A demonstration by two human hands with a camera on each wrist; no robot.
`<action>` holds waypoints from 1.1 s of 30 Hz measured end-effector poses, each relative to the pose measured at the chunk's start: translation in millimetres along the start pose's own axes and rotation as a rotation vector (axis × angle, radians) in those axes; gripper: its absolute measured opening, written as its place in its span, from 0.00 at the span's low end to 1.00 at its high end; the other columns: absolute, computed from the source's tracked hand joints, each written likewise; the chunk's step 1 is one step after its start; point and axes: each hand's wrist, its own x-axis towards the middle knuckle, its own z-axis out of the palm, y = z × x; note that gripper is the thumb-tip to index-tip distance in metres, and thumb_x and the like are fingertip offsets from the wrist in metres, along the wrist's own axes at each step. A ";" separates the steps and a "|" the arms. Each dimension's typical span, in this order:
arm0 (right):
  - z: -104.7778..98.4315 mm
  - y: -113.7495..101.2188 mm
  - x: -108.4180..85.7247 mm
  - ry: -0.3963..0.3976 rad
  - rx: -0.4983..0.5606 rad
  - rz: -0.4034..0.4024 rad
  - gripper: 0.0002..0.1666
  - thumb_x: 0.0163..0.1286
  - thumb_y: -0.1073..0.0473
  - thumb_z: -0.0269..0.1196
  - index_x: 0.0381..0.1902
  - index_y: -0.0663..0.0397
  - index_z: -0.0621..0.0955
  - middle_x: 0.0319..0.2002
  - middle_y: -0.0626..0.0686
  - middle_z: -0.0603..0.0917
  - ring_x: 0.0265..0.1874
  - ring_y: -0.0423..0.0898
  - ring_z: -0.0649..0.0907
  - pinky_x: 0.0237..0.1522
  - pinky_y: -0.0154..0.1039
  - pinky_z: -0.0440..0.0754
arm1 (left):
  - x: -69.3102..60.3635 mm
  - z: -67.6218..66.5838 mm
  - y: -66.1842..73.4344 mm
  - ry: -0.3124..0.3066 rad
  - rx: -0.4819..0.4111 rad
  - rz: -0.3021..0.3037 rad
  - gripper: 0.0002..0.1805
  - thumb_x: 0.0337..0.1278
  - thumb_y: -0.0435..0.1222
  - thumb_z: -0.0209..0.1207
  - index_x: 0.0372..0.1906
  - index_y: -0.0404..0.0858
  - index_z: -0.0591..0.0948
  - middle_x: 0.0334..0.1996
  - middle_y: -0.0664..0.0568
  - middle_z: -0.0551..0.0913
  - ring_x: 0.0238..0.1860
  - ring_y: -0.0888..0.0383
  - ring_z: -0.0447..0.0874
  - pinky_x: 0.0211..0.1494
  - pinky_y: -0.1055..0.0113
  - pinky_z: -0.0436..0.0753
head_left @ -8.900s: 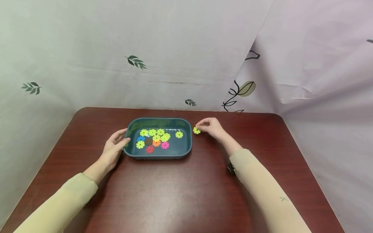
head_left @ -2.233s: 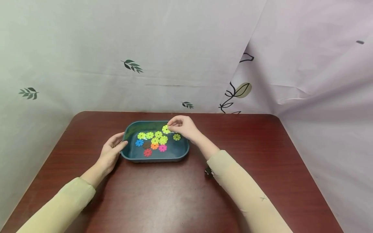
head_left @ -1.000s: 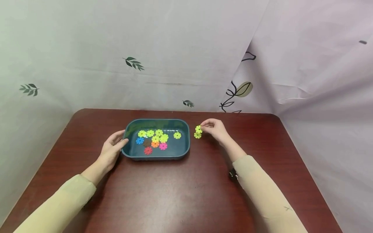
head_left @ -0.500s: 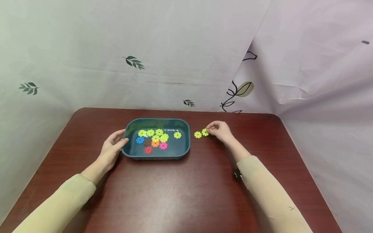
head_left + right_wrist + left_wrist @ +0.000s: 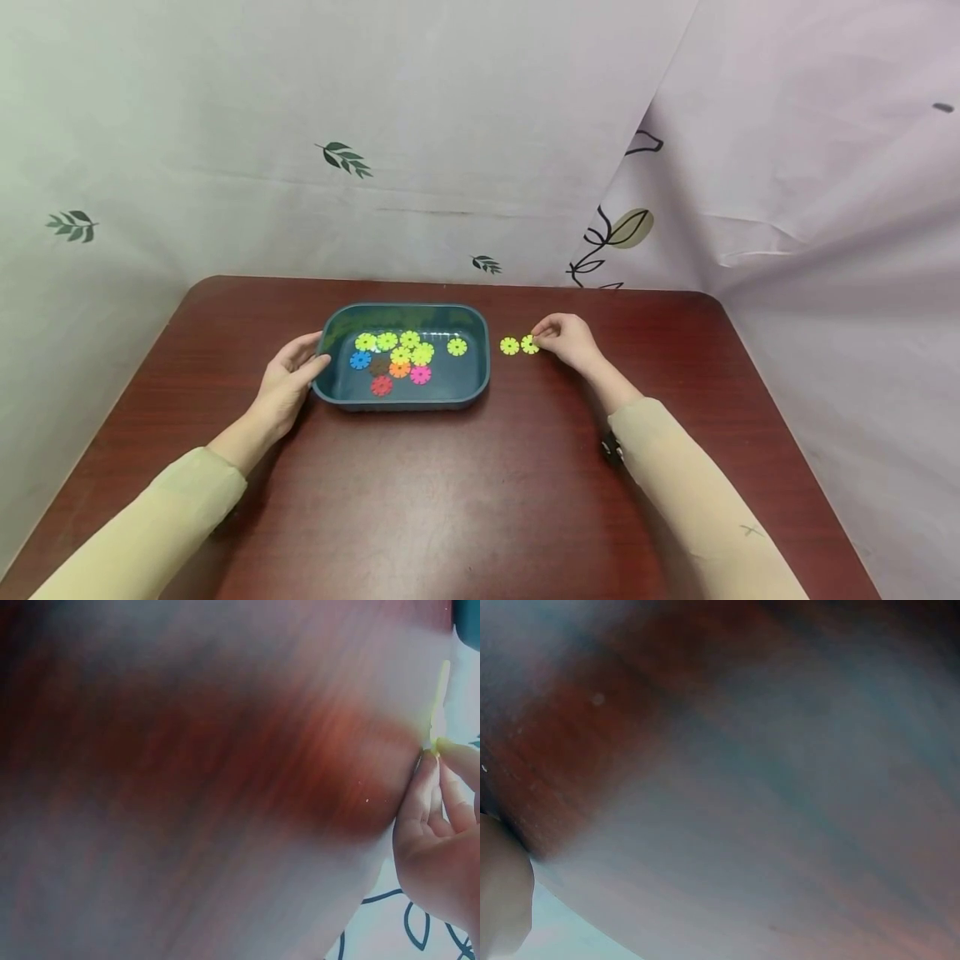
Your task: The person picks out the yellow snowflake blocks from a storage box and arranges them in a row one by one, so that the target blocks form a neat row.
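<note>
In the head view my left hand (image 5: 283,386) grips the left rim of a dark blue-green plastic tray (image 5: 408,406), with the thumb over the edge. Right of the tray, my right hand (image 5: 572,343) pinches a yellow notched interlocking disc (image 5: 529,344) low at the table. A second yellow disc (image 5: 510,346) lies close beside it, to its left. Inside the tray are several more yellow discs (image 5: 457,347), plus a blue disc (image 5: 360,360), a brown disc (image 5: 379,367), an orange disc (image 5: 400,369), a pink disc (image 5: 421,375) and a red disc (image 5: 381,386).
The reddish-brown wooden table (image 5: 420,517) carries the tray near its far edge. Pale cloth (image 5: 450,125) with leaf prints hangs behind and on both sides. A small black object (image 5: 612,450) shows under the right sleeve (image 5: 690,475).
After an earlier yellow disc was put on the table, my right hand lifted another from the tray, carried it right and lowered it beside the first. My left hand keeps its hold.
</note>
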 end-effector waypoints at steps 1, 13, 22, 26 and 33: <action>0.2 0.0 0.0 0.001 -0.004 -0.002 0.08 0.68 0.64 0.71 0.42 0.63 0.89 0.39 0.62 0.91 0.36 0.49 0.88 0.40 0.33 0.80 | 0.0 0.0 0.0 0.000 -0.002 0.001 0.18 0.76 0.29 0.60 0.62 0.51 0.79 0.54 0.71 0.83 0.58 0.73 0.79 0.55 0.83 0.81; 1.4 1.9 1.0 0.001 -0.024 -0.001 0.07 0.67 0.63 0.73 0.40 0.62 0.90 0.37 0.61 0.92 0.36 0.51 0.90 0.40 0.34 0.82 | -1.0 0.2 0.9 0.000 0.015 -0.003 0.19 0.77 0.30 0.60 0.64 0.50 0.78 0.55 0.72 0.81 0.60 0.74 0.77 0.56 0.84 0.80; 1.4 -0.6 1.7 0.006 -0.035 -0.004 0.07 0.64 0.65 0.74 0.39 0.63 0.90 0.35 0.59 0.92 0.31 0.43 0.87 0.38 0.31 0.81 | -1.4 0.3 1.4 -0.003 0.027 -0.009 0.19 0.77 0.31 0.59 0.66 0.48 0.76 0.55 0.72 0.81 0.61 0.72 0.76 0.56 0.83 0.80; 1.3 -2.3 1.5 0.013 -0.039 -0.003 0.06 0.65 0.65 0.74 0.39 0.63 0.90 0.35 0.60 0.92 0.32 0.45 0.88 0.39 0.32 0.81 | -1.2 -0.1 1.4 -0.004 0.024 -0.008 0.19 0.77 0.31 0.60 0.66 0.48 0.76 0.55 0.71 0.81 0.59 0.73 0.78 0.54 0.83 0.81; 1.9 -1.7 1.9 0.009 -0.023 0.014 0.07 0.65 0.64 0.74 0.39 0.63 0.90 0.35 0.60 0.92 0.30 0.41 0.86 0.38 0.30 0.80 | -0.8 -1.0 0.5 -0.004 0.017 -0.011 0.19 0.77 0.30 0.60 0.65 0.49 0.77 0.54 0.72 0.82 0.58 0.74 0.79 0.54 0.83 0.81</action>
